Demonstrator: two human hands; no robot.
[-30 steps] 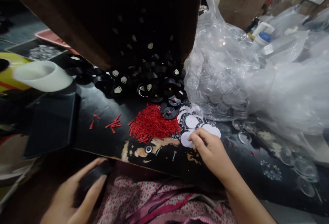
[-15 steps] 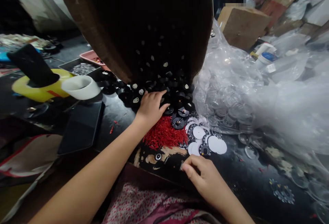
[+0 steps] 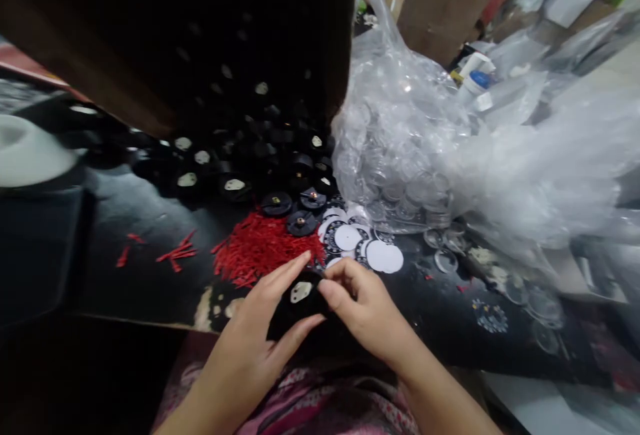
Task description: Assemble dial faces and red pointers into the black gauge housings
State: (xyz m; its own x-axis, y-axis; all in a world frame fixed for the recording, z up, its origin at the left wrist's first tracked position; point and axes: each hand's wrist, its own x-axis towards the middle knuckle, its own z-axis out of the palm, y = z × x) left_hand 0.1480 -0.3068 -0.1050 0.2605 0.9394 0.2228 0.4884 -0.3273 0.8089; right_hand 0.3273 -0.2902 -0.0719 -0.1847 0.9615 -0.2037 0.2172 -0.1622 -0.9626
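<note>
A black round dial housing with a cream plate on it is in my left hand, close to the table's front edge. My left thumb and fingers curl around its sides. My right hand is pinched closed against the housing's right edge; what its fingertips hold is hidden. Just beyond the hands lies a heap of red pointers. White and black dial discs overlap to the right of that heap. More black housings sit behind the pointers, some with brass centres facing up.
A large tipped brown carton spills black housings at the back. Clear plastic bags of round clear covers stand to the right. A few loose red pointers and a white tape roll lie left. Clear covers are scattered right.
My left hand has come back from the housing pile with one black housing. My right hand has moved in to meet it. The view has shifted right and closer.
</note>
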